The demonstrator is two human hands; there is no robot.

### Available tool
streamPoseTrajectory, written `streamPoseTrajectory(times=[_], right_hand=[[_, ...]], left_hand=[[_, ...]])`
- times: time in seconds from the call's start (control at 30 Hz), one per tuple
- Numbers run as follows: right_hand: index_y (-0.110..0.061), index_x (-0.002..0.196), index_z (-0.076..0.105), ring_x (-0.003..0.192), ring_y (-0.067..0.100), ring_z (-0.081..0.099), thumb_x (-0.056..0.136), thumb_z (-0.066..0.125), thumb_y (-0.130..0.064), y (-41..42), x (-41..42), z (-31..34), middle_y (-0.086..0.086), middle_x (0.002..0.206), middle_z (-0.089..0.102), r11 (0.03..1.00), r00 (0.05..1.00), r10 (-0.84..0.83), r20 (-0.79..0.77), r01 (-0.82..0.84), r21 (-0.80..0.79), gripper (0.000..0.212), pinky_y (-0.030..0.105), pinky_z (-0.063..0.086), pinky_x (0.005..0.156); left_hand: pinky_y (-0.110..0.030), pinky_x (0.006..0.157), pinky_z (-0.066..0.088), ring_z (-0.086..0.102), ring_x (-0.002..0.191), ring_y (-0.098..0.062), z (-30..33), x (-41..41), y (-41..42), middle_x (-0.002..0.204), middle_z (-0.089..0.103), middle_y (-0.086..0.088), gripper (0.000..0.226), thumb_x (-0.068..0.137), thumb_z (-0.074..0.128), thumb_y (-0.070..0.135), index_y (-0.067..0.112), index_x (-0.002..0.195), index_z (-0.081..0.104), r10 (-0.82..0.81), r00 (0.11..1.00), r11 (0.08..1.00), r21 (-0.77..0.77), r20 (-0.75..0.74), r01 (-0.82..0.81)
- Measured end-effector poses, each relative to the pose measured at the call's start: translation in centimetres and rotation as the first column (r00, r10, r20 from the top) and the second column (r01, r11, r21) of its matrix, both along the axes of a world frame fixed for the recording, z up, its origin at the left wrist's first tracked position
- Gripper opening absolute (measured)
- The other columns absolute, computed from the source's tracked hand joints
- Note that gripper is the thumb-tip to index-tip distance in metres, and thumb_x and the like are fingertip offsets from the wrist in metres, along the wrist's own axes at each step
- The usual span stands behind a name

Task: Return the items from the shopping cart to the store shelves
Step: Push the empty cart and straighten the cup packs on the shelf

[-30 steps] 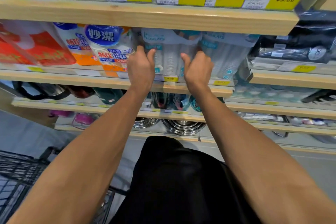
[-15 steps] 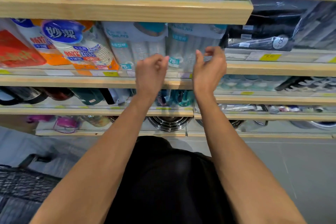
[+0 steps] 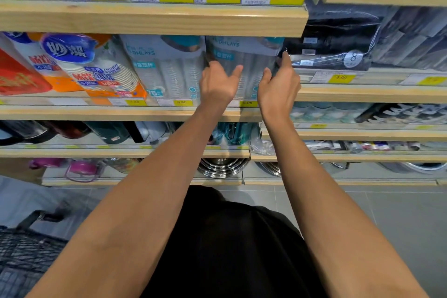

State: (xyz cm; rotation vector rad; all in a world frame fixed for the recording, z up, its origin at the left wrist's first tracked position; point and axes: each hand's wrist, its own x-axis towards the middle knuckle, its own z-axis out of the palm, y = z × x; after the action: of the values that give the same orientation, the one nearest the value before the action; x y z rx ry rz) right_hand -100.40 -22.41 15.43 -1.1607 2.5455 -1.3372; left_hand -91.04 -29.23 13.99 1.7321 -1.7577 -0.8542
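At the near bottom left, part of the dark mesh shopping cart (image 3: 21, 256) shows beside the person's black-clothed body. Both arms reach up to the second shelf (image 3: 121, 113). The left hand (image 3: 217, 82) rests on the left front edge of a clear pack of plastic cups (image 3: 244, 65), thumb spread wide, the other fingers hidden behind the knuckles. The right hand (image 3: 278, 84) takes the pack's right side, forefinger stretched up along its edge, thumb on the front. The pack stands upright on the shelf, touching a matching pack (image 3: 167, 68) to its left, with dark wrapped goods (image 3: 338, 43) to its right. It likely handles as light, crinkly and slippery; the thin cups could crush, so holding it by both sides looks wisest.
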Motion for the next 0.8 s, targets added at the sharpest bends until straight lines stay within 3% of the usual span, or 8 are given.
streamPoseTrajectory(times=[0.13,0.2,0.27,0.33,0.47,0.6,0.7,0.8], right_hand=[[-0.008,0.144,0.046,0.112,0.031,0.065,0.095,0.065,-0.022,-0.3,-0.5,0.4,0.013,0.117,0.070,1.000,1.000,0.019,-0.009,-0.019,-0.014,0.054,0.037,0.048,0.094],[-0.009,0.143,0.047,0.111,0.030,0.065,0.093,0.068,-0.025,-0.7,-0.7,0.5,0.012,0.116,0.070,0.999,0.999,0.039,-0.026,-0.040,-0.016,0.057,0.036,0.048,0.093],[-0.008,0.142,0.047,0.114,0.029,0.063,0.091,0.069,-0.028,-1.2,-1.0,0.8,0.011,0.120,0.068,0.998,0.998,0.062,-0.032,-0.061,0.015,0.059,0.035,0.046,0.094],[-0.007,0.137,0.051,0.116,0.030,0.062,0.090,0.071,-0.026,-1.4,-1.3,0.9,0.012,0.122,0.067,0.996,0.996,0.079,-0.040,-0.078,0.038,0.055,0.035,0.046,0.094],[-0.007,0.120,0.065,0.105,0.031,0.066,0.093,0.062,-0.014,-2.0,-1.9,1.4,0.014,0.109,0.070,0.981,0.987,0.130,-0.093,-0.114,0.158,0.029,0.029,0.046,0.081],[-0.006,0.126,0.062,0.116,0.030,0.060,0.093,0.057,-0.010,-3.3,-1.5,2.3,0.015,0.126,0.064,0.971,0.986,0.155,-0.061,-0.140,0.192,0.033,0.031,0.045,0.095],[-0.006,0.127,0.060,0.119,0.033,0.057,0.093,0.060,-0.012,-3.4,-1.4,2.6,0.016,0.130,0.060,0.967,0.986,0.168,0.004,-0.166,0.194,0.035,0.034,0.045,0.099],[-0.004,0.121,0.061,0.111,0.032,0.061,0.092,0.063,-0.014,-2.2,-1.0,2.1,0.016,0.121,0.062,0.974,0.988,0.149,-0.038,-0.140,0.180,0.031,0.034,0.045,0.090]], left_hand=[[-0.042,0.096,0.046,0.062,0.109,-0.032,-0.5,0.2,1.0,0.098,0.073,-0.012,0.070,0.088,0.053,0.067,0.003,0.117,0.052,0.055,0.996,0.989,-0.133,-0.064,-0.064],[-0.044,0.090,0.052,0.068,0.090,-0.033,-0.7,0.0,1.8,0.081,0.072,-0.006,0.077,0.084,0.052,0.071,0.002,0.120,0.052,0.006,0.989,0.982,-0.185,-0.144,-0.033],[-0.045,0.079,0.058,0.066,0.087,-0.032,-0.7,-0.6,2.7,0.070,0.069,-0.003,0.079,0.084,0.056,0.067,0.000,0.126,0.048,-0.031,0.978,0.977,-0.212,-0.207,-0.014],[-0.046,0.070,0.060,0.064,0.084,-0.028,-0.3,-0.9,3.2,0.066,0.066,-0.003,0.073,0.086,0.058,0.061,0.000,0.124,0.048,-0.021,0.961,0.972,-0.233,-0.275,-0.045],[-0.047,0.080,0.055,0.062,0.081,-0.021,-0.4,0.3,2.4,0.068,0.068,-0.002,0.059,0.091,0.056,0.050,0.004,0.128,0.048,0.039,0.963,0.971,-0.218,-0.266,-0.099],[-0.053,0.071,0.059,0.068,0.075,-0.033,-1.7,1.5,1.7,0.060,0.067,0.007,0.050,0.086,0.051,0.055,0.020,0.121,0.045,0.030,0.958,0.980,-0.179,-0.286,-0.084],[-0.047,0.070,0.060,0.069,0.059,-0.015,-1.8,1.3,1.9,0.059,0.068,0.004,0.033,0.095,0.057,0.037,0.014,0.119,0.052,-0.045,0.950,0.984,-0.176,-0.310,-0.011],[-0.043,0.066,0.060,0.065,0.047,-0.007,-1.4,0.8,2.4,0.059,0.068,0.007,0.014,0.097,0.059,0.030,0.016,0.100,0.061,-0.136,0.944,0.976,-0.205,-0.301,0.075]])
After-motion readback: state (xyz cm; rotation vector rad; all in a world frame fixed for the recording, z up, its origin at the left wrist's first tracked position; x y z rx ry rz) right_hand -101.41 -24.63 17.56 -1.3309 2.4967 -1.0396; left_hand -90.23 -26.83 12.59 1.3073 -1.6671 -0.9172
